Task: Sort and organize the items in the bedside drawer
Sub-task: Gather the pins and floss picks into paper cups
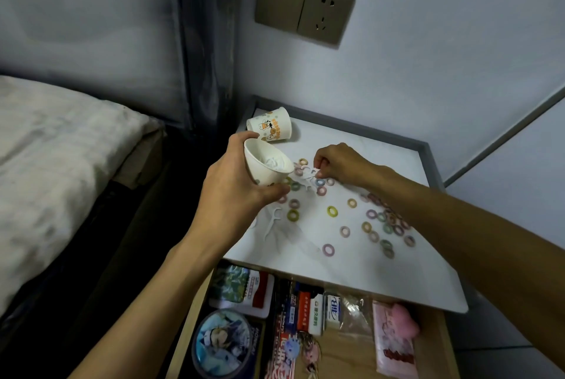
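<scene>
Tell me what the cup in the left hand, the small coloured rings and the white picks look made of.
Cup: apparently paper, matte white, thin rolled rim.
Rings: probably soft elastic or fabric, dull pastel; too small to confirm.
Picks: likely white plastic, thin moulded floss-pick shape.

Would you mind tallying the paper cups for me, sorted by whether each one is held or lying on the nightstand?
Held cup, tilted in the left hand: 1
Lying cup, on its side on the nightstand top: 1
Total: 2
The right hand holds no cup; it pinches white floss picks.
</scene>
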